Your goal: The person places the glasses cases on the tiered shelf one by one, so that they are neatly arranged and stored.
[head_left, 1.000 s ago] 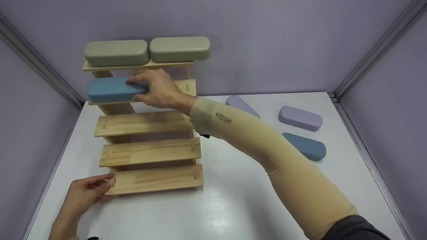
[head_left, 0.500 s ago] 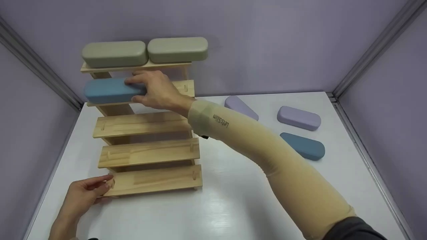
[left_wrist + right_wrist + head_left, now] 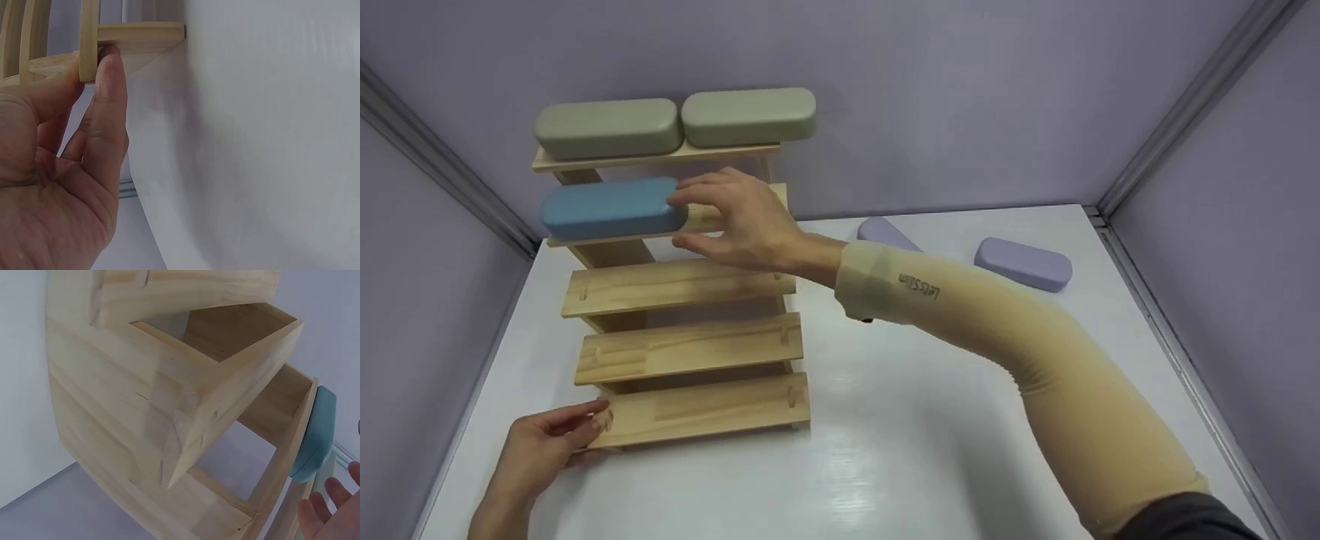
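Observation:
A tiered wooden rack (image 3: 697, 349) stands on the left of the white table. My left hand (image 3: 536, 446) pinches the left end of its lowest shelf, and the left wrist view shows thumb and fingers around the wooden edge (image 3: 89, 53). A blue glasses case (image 3: 611, 208) lies on the left part of the second shelf from the top. My right hand (image 3: 750, 225) is at the right end of this case, thumb and fingers spread with nothing between them. In the right wrist view, the fingers (image 3: 332, 492) are apart from the blue case (image 3: 316, 436).
Two green glasses cases (image 3: 607, 127) sit side by side on the top shelf; the right one overhangs its end. Two purple cases (image 3: 1024, 262) lie on the table at back right, one partly behind my right sleeve (image 3: 997, 322). Purple walls (image 3: 960, 112) enclose the table.
My right hand has let go of the blue case and drawn back to the right. The blue case on the table is now hidden behind my sleeve. My left hand keeps its grip.

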Demonstrator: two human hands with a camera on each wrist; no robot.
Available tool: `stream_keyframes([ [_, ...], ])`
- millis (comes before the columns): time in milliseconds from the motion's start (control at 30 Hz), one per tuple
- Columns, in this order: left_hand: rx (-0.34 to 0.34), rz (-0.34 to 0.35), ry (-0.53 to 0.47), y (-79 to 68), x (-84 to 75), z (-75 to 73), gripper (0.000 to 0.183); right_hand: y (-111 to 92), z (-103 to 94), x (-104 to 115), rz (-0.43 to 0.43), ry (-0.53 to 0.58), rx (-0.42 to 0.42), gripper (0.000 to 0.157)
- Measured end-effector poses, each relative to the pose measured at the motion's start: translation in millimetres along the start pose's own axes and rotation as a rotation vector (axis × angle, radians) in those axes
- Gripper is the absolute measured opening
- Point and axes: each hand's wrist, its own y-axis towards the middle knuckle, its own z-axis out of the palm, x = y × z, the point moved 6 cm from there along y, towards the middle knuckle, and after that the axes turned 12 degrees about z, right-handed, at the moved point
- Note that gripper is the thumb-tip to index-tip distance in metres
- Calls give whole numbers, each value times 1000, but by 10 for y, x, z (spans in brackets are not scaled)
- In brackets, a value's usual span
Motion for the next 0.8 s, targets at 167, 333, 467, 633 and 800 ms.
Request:
stream_keyframes([
  [167, 4, -10, -3, 45, 26, 11, 35, -328, -186, -64, -97, 139, -16, 39],
  [333, 18, -17, -13, 77, 32, 5, 36, -783, -341, -224, -129, 260, -9, 37],
  [467, 14, -32, -12, 94, 32, -60, 32, -1139, -417, -409, -114, 290, -4, 35],
  [633, 10, -57, -33, 118, 70, -106, 30, -1503, -520, -771, -15, 298, 15, 35],
  [800, 10, -82, -61, 103, 110, -117, 30, -1887, -606, -1232, 160, 293, 46, 36],
])
